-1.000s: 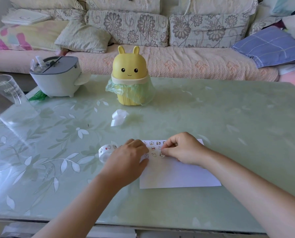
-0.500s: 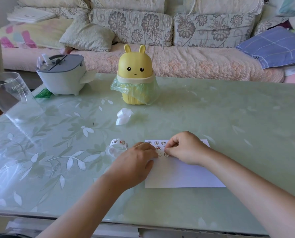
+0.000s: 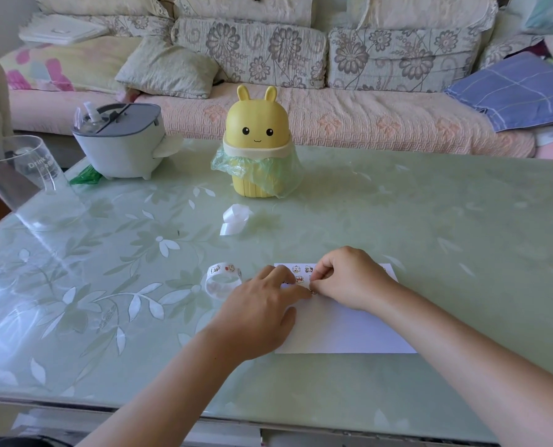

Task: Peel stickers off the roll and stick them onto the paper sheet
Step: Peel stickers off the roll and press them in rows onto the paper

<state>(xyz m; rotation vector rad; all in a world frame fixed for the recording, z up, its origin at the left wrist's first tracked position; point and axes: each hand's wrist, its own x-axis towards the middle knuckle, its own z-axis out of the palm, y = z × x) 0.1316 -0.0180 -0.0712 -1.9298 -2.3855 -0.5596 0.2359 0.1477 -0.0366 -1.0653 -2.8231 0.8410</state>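
- Sofa (image 3: 333, 124) with flowered cushions fills the background; a blue checked cloth (image 3: 513, 88) lies at its right end.
- Worktop (image 3: 397, 221): pale green, glossy, with a leaf pattern. It carries a yellow rabbit-shaped bin (image 3: 257, 124) with a green liner at the far middle, a grey-and-white container (image 3: 120, 146) at the far left, a clear cup (image 3: 20, 175) at the left edge, and a crumpled white strip (image 3: 234, 217) between the bin and the hands.
- Sticker roll (image 3: 224, 279): lies on the worktop just left of the paper sheet (image 3: 349, 330); neither hand holds it.
- Paper sheet: lies flat at the near middle. Stuck stickers (image 3: 297, 270) sit in rows at its far left corner; the rest of it is blank.
- Left hand (image 3: 259, 314): fingers extended, resting on the left edge of the sheet, gripping nothing.
- Right hand (image 3: 349, 279): fingers curled, thumb and forefinger pinching a new sticker (image 3: 313, 292) against the sheet just below the stuck rows.
- Step in hand, as judged: seating the new sticker.
- Procedure:
  - Hold the sheet down with the left hand; the glossy worktop is likely to let it slide.
  - Line the new sticker up with the row before contact.
  - Lay one edge first, then smooth across with a fingertip to avoid creases.
  - Leave a gap to its neighbours; do not overlap.
  - Let go only once it lies flat.
- Risk: a small sticker may cling to the fingertip and lift off on release.
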